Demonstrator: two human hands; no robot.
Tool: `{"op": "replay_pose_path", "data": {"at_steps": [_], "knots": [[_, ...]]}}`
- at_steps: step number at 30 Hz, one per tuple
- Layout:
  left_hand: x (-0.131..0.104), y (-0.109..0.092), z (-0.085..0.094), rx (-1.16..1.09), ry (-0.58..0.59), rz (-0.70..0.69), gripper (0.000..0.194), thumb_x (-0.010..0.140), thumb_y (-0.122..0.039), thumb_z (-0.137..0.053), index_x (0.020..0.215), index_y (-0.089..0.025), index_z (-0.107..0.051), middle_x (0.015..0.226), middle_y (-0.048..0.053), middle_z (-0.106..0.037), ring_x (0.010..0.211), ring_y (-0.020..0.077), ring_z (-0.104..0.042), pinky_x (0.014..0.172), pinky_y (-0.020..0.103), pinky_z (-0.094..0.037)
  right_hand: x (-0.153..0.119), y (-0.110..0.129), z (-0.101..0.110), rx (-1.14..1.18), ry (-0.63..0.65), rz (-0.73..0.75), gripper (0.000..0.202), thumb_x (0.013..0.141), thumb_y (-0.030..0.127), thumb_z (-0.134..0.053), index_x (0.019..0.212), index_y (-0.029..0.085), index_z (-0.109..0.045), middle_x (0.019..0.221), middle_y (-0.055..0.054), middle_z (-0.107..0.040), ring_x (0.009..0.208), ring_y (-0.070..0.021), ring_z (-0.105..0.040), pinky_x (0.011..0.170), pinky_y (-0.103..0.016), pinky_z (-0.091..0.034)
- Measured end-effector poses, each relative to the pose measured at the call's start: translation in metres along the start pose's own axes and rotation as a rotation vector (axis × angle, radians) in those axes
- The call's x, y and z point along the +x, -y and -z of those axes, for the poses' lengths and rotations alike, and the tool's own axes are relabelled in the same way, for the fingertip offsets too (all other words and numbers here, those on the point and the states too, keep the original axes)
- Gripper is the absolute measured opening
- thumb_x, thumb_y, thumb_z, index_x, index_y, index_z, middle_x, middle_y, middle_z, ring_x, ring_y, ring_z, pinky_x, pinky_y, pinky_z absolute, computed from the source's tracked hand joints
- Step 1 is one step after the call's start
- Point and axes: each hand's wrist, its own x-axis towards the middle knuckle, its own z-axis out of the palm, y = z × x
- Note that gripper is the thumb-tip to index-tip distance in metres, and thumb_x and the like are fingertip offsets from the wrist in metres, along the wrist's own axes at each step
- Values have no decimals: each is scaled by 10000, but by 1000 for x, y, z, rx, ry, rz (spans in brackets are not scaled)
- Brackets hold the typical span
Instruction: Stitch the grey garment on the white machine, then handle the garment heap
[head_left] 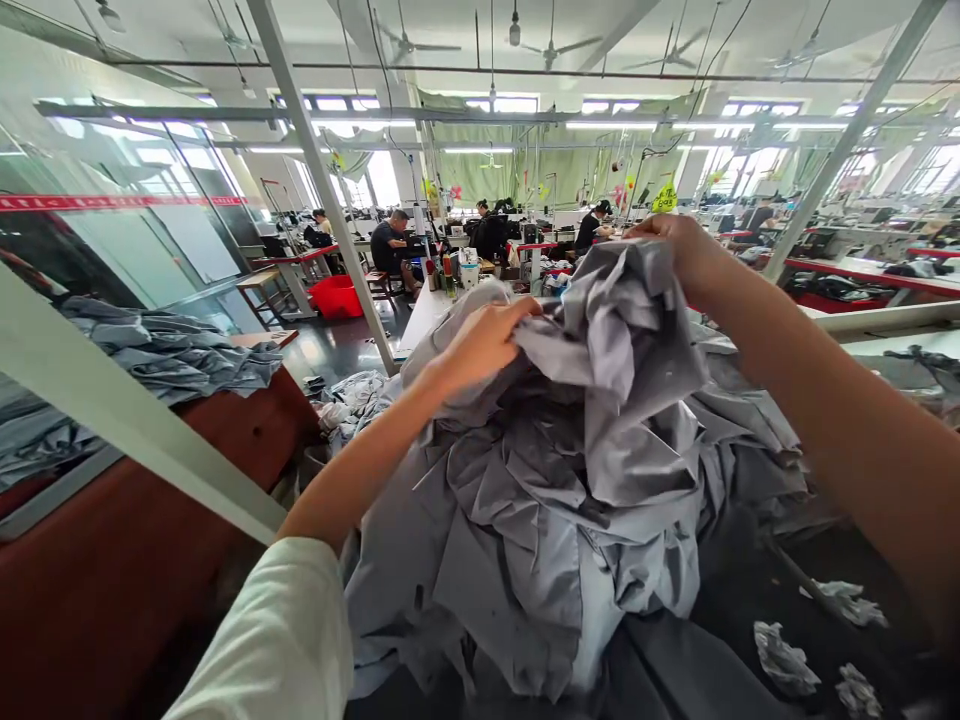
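A large heap of crumpled grey cloth [517, 540] fills the space in front of me. Both hands grip one bunched piece of grey fabric [637, 340] lifted over the top of the heap. My left hand [491, 335] pinches its left side, fingers pressed together. Higher up and to the right, my right hand [679, 250] is closed on the fabric's upper edge, its fingertips partly hidden by the folds. Below, the raised piece hangs down among the other folds, so where it ends I cannot tell.
Another grey cloth pile [165, 345] lies on a brown-red table [150, 570] at left, behind a slanted pale post [135, 400]. Crumpled scraps [784, 655] lie at lower right. Further back are a red tub [336, 296], sewing tables and a seated person [391, 245].
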Motion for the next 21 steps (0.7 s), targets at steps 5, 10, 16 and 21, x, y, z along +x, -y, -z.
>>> {"op": "replay_pose_path", "data": {"at_steps": [5,10,16,21], "knots": [[36,22,58,-560,82,371,352,876,-379,-492,1142,-176,-602,974,52,-690,889,226,-685,807,407,-564,-40,5,18,-586,-319,124,219,922,186,-436,1060,113,-589,1106,-158,-580,975,-212,-562,916,-407,-438],[56,13,88,-770,145,425,427,889,-539,-463,1104,-201,-613,945,7,-672,952,239,-677,806,411,-568,-117,46,-27,-406,-328,588,497,900,562,-448,1235,196,-458,1331,-112,-459,1263,-237,-414,1064,-417,-353],[54,-7,92,-728,6,393,458,911,-545,-403,1080,-176,-616,968,16,-648,1095,261,-618,897,418,-527,-103,5,-86,-232,-143,333,752,784,430,-581,1404,188,-232,1343,-173,-428,1188,-328,-466,933,-513,-410],[49,23,123,-671,-125,350,382,839,-463,-546,1130,-221,-595,1094,-6,-644,1162,243,-576,980,422,-483,-47,-60,-53,-42,-91,59,417,707,149,-524,1123,151,-508,898,-48,-600,748,-168,-533,721,-308,-453]]}}
